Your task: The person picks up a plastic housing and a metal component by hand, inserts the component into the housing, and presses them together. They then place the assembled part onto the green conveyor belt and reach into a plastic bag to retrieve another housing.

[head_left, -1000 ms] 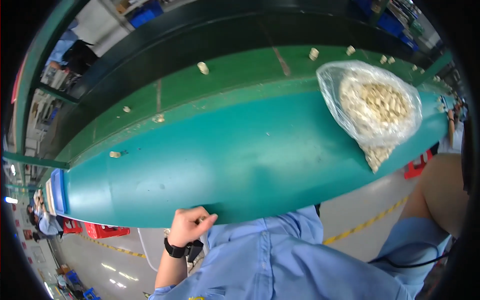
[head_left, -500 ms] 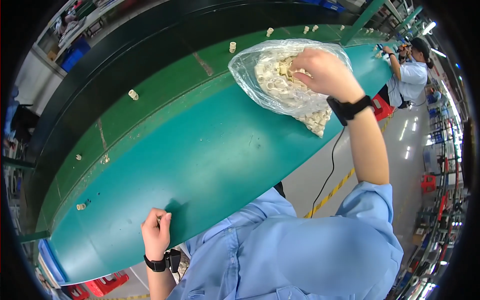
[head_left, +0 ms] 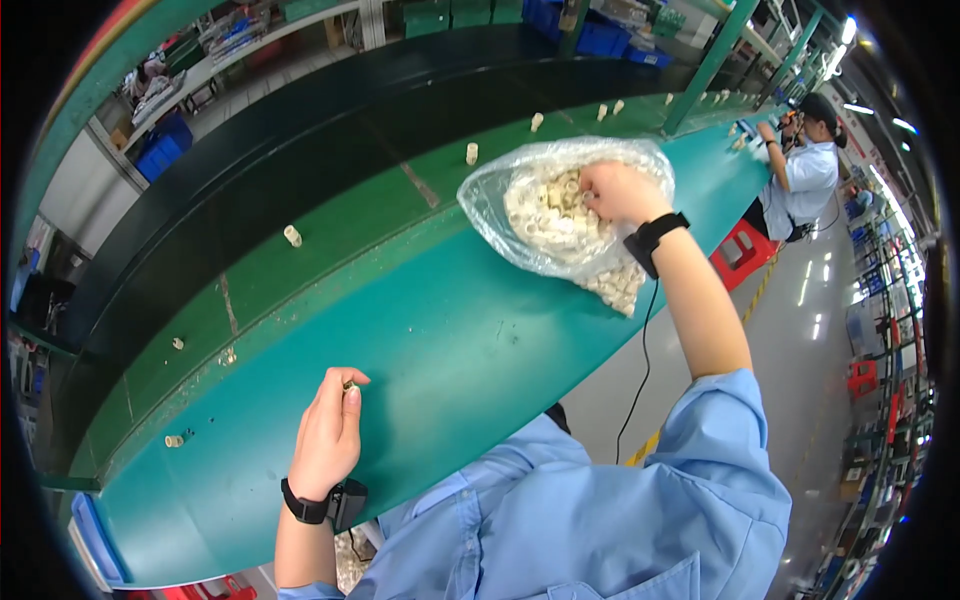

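Note:
My left hand [head_left: 328, 435] is over the near part of the green table, thumb and fingers closed on a small cream plastic fitting [head_left: 350, 386] that only partly shows. To the right, my right hand [head_left: 620, 192] reaches into an open clear plastic bag [head_left: 485, 195] full of cream plastic fittings [head_left: 550, 215]. Its fingers are pinched together at a fitting [head_left: 589, 198] among the heap, partly hidden by the hand. The bag lies on the table, its lower corner hanging near the front edge. Both wrists wear black bands with small devices.
Single fittings stand spaced along the dark green strip [head_left: 420, 185] behind the table [head_left: 420, 340]; one fitting [head_left: 174, 441] sits at the left. A blue tray [head_left: 97, 540] is at the left end. Far right, a co-worker [head_left: 810, 170] works beside a red stool [head_left: 743, 255].
My left hand has moved farther over the table, so the fitting between its fingers now shows. My right hand's fingers have closed among the fittings in the bag. The whole view has shifted slightly.

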The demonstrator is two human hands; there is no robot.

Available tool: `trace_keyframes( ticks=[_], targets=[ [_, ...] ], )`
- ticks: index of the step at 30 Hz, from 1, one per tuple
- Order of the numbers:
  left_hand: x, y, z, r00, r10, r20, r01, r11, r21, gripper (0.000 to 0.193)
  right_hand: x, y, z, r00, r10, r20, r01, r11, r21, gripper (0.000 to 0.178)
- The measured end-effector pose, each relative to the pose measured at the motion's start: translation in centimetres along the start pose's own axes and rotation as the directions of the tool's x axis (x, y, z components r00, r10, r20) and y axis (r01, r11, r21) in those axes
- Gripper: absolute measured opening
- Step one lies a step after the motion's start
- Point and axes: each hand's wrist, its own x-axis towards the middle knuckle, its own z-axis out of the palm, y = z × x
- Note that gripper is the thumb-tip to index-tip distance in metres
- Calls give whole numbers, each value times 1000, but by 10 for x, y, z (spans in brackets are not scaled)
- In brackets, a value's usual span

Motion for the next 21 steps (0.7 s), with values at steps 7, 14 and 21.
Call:
trace_keyframes(
  ticks=[7, 14, 21],
  targets=[
    [39, -52, 2, 993, 114, 19, -109, 980, -168, 16, -8, -14, -15, 998, -20, -53, 17, 998, -63, 17],
    [49, -79, -5, 989, 67, 131, -40, 979, -201, 17, -22, -113, -78, 866, -326, -378, 436, 863, 255, 17],
    [63, -98, 1, 999, -3, 42, 27, 815, -579, 17, -18, -265, -29, 550, -753, -361, 784, 318, 533, 16]
  ],
)
